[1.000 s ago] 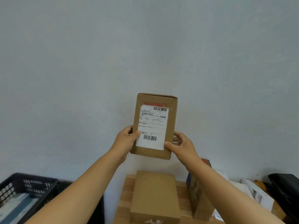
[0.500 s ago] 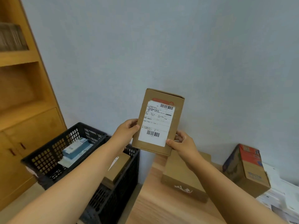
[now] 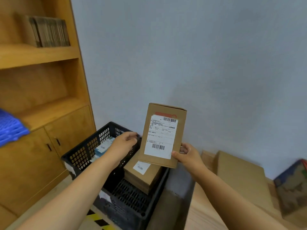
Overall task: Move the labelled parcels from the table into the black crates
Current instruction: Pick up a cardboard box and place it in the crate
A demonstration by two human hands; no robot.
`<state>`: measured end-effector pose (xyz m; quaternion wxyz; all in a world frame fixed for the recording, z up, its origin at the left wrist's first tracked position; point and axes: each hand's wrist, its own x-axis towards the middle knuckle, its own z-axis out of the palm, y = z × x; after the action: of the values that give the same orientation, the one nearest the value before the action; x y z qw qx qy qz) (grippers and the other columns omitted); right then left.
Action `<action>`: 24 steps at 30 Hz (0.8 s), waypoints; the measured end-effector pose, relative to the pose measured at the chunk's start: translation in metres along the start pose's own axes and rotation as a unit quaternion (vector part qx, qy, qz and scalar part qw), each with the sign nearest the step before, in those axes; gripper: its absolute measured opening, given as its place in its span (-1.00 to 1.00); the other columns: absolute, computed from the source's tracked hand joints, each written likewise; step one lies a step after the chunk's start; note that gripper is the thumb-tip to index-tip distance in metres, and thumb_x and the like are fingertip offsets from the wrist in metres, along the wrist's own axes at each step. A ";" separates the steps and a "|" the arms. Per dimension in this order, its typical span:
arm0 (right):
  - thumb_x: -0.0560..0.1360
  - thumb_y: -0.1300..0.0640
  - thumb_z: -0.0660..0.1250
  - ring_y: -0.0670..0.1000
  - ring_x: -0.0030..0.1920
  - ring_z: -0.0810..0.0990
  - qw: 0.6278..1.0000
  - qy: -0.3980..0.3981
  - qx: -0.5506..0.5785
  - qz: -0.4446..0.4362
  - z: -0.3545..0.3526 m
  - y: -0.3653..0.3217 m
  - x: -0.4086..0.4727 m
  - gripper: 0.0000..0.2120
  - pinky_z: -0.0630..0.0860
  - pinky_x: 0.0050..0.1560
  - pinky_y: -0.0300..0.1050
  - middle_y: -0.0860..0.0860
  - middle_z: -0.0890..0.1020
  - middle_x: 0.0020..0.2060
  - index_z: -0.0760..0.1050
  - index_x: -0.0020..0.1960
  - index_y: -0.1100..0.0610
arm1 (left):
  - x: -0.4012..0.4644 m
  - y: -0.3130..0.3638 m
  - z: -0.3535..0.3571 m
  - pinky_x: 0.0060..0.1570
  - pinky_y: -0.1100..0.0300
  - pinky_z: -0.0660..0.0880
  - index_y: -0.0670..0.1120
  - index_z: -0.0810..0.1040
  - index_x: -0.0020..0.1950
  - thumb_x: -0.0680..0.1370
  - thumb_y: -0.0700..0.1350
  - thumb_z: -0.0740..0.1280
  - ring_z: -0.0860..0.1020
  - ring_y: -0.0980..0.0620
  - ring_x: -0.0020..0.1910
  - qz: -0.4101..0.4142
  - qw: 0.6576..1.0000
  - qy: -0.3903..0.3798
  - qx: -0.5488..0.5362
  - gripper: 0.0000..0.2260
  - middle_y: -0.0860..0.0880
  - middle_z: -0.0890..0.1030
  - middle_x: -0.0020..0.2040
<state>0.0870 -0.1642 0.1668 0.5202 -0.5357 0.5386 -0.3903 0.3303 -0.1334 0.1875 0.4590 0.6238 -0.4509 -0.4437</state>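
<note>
A brown cardboard parcel [image 3: 163, 135] with a white barcode label hangs upright above the black crates. My right hand [image 3: 187, 155] pinches its lower right corner, thumb on the label and fingers behind. My left hand [image 3: 124, 143] hovers just left of the parcel with loosely curled fingers, a small gap between them. The near black crate [image 3: 162, 185] holds a flat brown labelled parcel [image 3: 142, 176]. The far black crate [image 3: 99, 132] contains blue and white boxes [image 3: 103, 147].
The wooden table [image 3: 204, 214] lies at the lower right, carrying a plain brown box [image 3: 239, 176] and a colourful box [image 3: 292, 185]. A wooden shelf cabinet [image 3: 49, 113] stands left of the crates, with a blue crate [image 3: 8, 128] at the left edge. Yellow-black tape [image 3: 98, 219] marks the floor.
My view and the parcel have swung left from over the table to above the crates. My left hand has let go of the parcel's left edge; my right hand still holds it.
</note>
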 end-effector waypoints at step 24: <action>0.43 0.24 0.43 -0.04 0.06 0.58 0.976 -0.046 -0.176 0.122 0.157 0.084 0.124 -0.50 0.61 0.03 -0.04 -0.06 0.58 0.07 0.40 0.32 0.05 | 0.126 -0.123 -0.152 0.25 0.05 0.42 -0.05 0.44 0.31 0.57 -0.24 0.24 0.48 0.03 0.17 -0.129 0.990 0.035 0.045 -0.69 -0.02 0.51 0.20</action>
<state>0.2406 -0.2546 0.0425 0.4862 -0.5662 0.6356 -0.1977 0.5215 -0.2081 0.0782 0.3850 0.7121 -0.3701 -0.4558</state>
